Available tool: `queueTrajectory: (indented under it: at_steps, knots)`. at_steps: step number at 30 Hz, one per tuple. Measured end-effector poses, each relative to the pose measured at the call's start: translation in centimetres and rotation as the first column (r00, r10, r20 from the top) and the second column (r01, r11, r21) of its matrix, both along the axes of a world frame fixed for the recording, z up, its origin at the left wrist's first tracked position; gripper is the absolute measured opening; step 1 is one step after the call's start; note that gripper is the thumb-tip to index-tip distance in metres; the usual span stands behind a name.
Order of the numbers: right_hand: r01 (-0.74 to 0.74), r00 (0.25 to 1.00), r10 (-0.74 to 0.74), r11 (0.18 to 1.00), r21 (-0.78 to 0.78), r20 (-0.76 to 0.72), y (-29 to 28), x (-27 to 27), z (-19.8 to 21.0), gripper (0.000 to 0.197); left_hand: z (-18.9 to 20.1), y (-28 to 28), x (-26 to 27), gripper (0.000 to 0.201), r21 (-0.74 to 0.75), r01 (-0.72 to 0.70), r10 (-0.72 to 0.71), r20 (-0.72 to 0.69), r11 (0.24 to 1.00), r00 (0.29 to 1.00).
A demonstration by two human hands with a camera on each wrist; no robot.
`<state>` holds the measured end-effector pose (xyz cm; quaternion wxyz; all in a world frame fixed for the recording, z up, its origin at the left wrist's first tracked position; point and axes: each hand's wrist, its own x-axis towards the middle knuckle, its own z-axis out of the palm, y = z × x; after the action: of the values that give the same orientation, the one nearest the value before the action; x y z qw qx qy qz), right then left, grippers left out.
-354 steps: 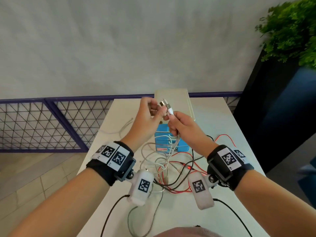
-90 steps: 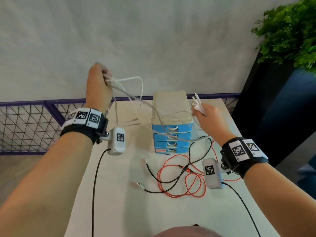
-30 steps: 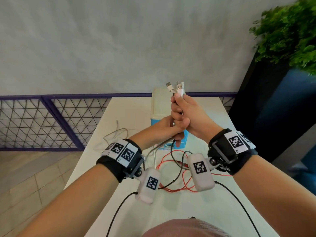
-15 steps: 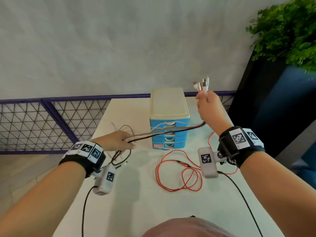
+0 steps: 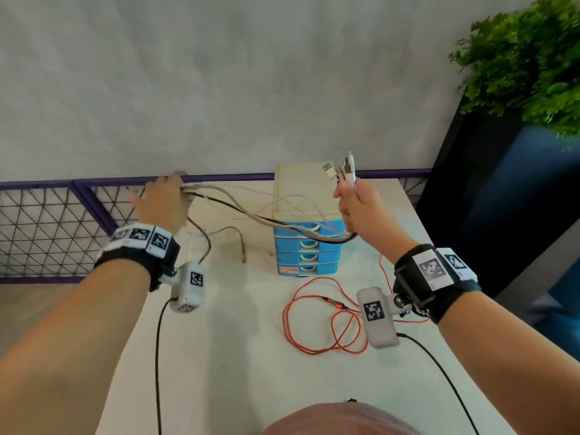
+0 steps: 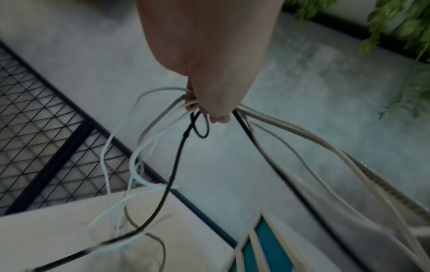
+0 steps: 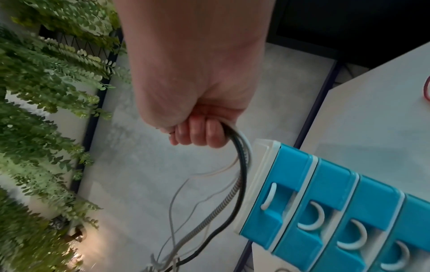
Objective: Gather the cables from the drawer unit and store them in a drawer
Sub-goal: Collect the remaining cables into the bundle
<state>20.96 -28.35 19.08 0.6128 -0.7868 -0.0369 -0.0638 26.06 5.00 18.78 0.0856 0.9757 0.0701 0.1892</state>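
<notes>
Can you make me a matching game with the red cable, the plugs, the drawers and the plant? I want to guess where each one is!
Things:
1. red cable
2. plugs
3. drawers
4. plant

Places:
A. sticking up out of the right hand
B. in the far right corner, off the table
C. lying loose on the table
D. standing at the back of the table, all closed

Pairs: 1-C, 2-A, 3-D, 4-B
</notes>
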Motion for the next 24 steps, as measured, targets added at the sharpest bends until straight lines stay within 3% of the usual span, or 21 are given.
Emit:
queueTrajectory:
  at_steps: [2,5,7,9,11,13,15,19,24]
  knots:
    - [-0.079,0.997,0.079,0.995,0.066,-0.008,0.6,-0.5,0.0,0.027,0.8,0.9,0.8,0.03,0.033,0.046,-0.042,-0.1,0.998,0.994]
    - [-0.15,0.989,0.15,0.984,0.096,-0.001,1.4,-0.8,-0.4,0.023,-1.0,1.1,0.8,0.064,0.005,0.166,-0.152,-0.379,0.986,0.913]
    - [-0.187,0.981,0.192,0.976,0.11,-0.032,1.8,-0.8,-1.0,0.021,-2.9,-0.2,-0.3,0.053,-0.095,0.232,-0.25,-0.395,0.968,0.884]
    - [-0.205,0.974,0.213,0.973,0.103,-0.081,2.0,-1.1,-1.5,0.019,-4.7,-2.4,-1.8,0.025,-0.164,0.339,-0.377,-0.4,0.926,0.835]
    - [-0.203,0.97,0.214,0.974,0.098,-0.113,2.1,-1.4,-1.9,0.019,-6.5,-4.9,-3.3,0.009,-0.211,0.479,-0.515,-0.505,0.852,0.693]
    - [-0.202,0.966,0.218,0.973,0.115,-0.142,1.9,-1.5,-2.2,0.021,-8.5,-7.1,-4.7,0.009,-0.284,0.575,-0.614,-0.587,0.767,0.528]
    - [-0.197,0.962,0.218,0.972,0.13,-0.166,1.6,-1.7,-2.2,0.024,-10.9,-9.0,-5.4,0.013,-0.303,0.619,-0.64,-0.629,0.724,0.441]
    - [-0.195,0.958,0.216,0.973,0.127,-0.186,0.8,-2.1,-2.0,0.027,-14.4,-12.9,-6.0,0.024,-0.234,0.683,-0.61,-0.695,0.692,0.381]
    - [-0.174,0.96,0.189,0.981,0.092,-0.205,0.4,-2.4,-1.6,0.025,-16.2,-17.6,-5.9,0.04,-0.113,0.803,-0.616,-0.705,0.585,0.35]
